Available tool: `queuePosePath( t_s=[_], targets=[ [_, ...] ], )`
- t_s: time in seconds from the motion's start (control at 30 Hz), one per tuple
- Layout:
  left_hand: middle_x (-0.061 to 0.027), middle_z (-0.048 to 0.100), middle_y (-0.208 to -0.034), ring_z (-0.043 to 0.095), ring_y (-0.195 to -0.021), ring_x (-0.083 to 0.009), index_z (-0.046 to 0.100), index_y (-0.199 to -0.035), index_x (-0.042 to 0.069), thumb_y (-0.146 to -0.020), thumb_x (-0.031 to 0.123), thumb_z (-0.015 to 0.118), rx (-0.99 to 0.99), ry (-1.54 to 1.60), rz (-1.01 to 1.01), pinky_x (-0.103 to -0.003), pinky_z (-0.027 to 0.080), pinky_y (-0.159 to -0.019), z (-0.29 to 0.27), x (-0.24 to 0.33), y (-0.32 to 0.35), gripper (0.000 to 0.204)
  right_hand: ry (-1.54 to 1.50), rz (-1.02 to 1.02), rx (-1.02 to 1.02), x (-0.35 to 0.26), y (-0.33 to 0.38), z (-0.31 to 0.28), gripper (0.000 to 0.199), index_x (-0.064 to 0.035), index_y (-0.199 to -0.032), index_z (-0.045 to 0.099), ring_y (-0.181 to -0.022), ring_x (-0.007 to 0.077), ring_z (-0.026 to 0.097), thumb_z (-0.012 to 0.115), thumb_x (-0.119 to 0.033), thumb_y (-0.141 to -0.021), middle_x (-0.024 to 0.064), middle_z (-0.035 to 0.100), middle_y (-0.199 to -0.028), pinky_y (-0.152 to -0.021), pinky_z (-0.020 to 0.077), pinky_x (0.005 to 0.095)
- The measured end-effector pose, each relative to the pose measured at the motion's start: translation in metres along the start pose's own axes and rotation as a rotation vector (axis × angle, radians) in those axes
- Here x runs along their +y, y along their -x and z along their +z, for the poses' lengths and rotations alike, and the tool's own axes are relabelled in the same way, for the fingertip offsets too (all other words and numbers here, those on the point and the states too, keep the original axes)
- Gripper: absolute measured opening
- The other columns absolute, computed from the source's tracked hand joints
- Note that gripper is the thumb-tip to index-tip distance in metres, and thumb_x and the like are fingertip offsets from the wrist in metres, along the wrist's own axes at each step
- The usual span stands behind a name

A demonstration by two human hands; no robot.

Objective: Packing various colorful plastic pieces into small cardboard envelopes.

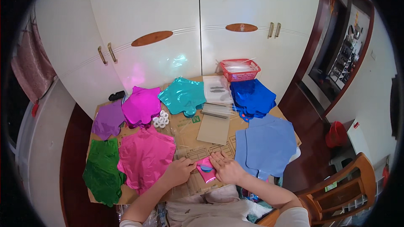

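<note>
In front of me on the cardboard-covered table lies a folded pink foil balloon (208, 176), flat and shiny, with a small blue patch on it. My left hand (180, 171) has its fingers curled and pinches the foil's left corner. Flat on its right side rests my right hand (228, 169), fingers stretched out and pressing down. Just beyond is a beige card (213, 129) with clear plastic strips (216, 110) across its top end. A stack of larger pink foil balloons (147, 155) spreads to the left of my left hand.
Flat foil stacks ring the table: green (103, 170), purple (108, 120), magenta (141, 104), teal (183, 94), dark blue (252, 96) and pale blue (269, 145). White rolls (160, 120) sit mid-left. A red basket (240, 74) stands by the cabinet, a wooden chair (349, 189) at right.
</note>
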State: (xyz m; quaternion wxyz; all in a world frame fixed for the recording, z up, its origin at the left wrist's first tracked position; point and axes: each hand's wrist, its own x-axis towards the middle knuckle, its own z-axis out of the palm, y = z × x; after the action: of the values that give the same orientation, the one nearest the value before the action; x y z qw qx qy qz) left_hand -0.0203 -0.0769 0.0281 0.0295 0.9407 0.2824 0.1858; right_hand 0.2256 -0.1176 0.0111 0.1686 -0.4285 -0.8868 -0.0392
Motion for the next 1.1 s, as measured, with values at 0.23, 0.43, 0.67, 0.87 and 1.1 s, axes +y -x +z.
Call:
queuePosePath(
  t_s=[0.23,0.43,0.67,0.87,1.1],
  targets=[
    [-0.0035,0.061,-0.091,0.058,-0.084,-0.0212,0.062,-0.094,0.008,-0.073,0.01,0.058,0.056,-0.075,-0.031,-0.036,0.046,-0.073,-0.003,-0.018,-0.058,0.022,-0.052,0.021,-0.095,-0.019,0.006,-0.019,0.071,-0.0016,-0.132,0.043,-0.124,0.0445,0.039,0.052,-0.052,-0.082,0.0202,0.047,-0.132,-0.106,0.0282,0.0508],
    [-0.0013,0.06,-0.081,0.057,-0.086,-0.0182,0.063,-0.089,0.009,-0.073,0.015,0.056,0.206,-0.324,0.134,-0.032,0.041,-0.072,0.032,-0.028,-0.103,0.018,0.069,-0.128,-0.096,-0.023,0.02,-0.021,0.093,0.0051,-0.131,0.04,-0.124,0.0426,0.04,0.045,-0.07,-0.076,0.0225,0.046,-0.131,-0.107,0.0264,0.0482],
    [-0.0019,0.064,-0.081,0.06,-0.084,-0.0186,0.064,-0.09,0.011,-0.074,0.012,0.058,0.425,-0.131,-0.017,-0.035,0.043,-0.074,-0.019,-0.03,-0.091,0.017,0.028,-0.123,-0.085,-0.015,0.035,-0.011,0.084,0.0052,-0.13,0.042,-0.123,0.0352,0.044,0.051,-0.06,-0.078,0.0211,0.047,-0.132,-0.105,0.0328,0.0431],
    [-0.0007,0.066,-0.093,0.061,-0.089,-0.0188,0.065,-0.092,0.012,-0.074,0.012,0.059,0.228,-0.108,-0.027,-0.036,0.045,-0.076,-0.045,-0.009,-0.005,0.019,-0.006,-0.098,-0.03,-0.025,0.044,-0.015,0.071,0.003,-0.125,0.048,-0.118,0.0314,0.051,0.056,-0.05,-0.079,0.0184,0.052,-0.127,-0.101,0.0392,0.0413],
    [0.0008,0.065,-0.102,0.06,-0.094,-0.0143,0.064,-0.095,0.013,-0.073,0.015,0.058,0.16,-0.143,-0.052,-0.031,0.044,-0.076,-0.006,0.018,0.051,0.023,0.035,-0.276,-0.113,-0.026,0.046,-0.032,0.054,-0.0027,-0.123,0.052,-0.115,0.0266,0.055,0.059,-0.033,-0.079,0.0146,0.056,-0.123,-0.098,0.0427,0.0385]
  ],
)
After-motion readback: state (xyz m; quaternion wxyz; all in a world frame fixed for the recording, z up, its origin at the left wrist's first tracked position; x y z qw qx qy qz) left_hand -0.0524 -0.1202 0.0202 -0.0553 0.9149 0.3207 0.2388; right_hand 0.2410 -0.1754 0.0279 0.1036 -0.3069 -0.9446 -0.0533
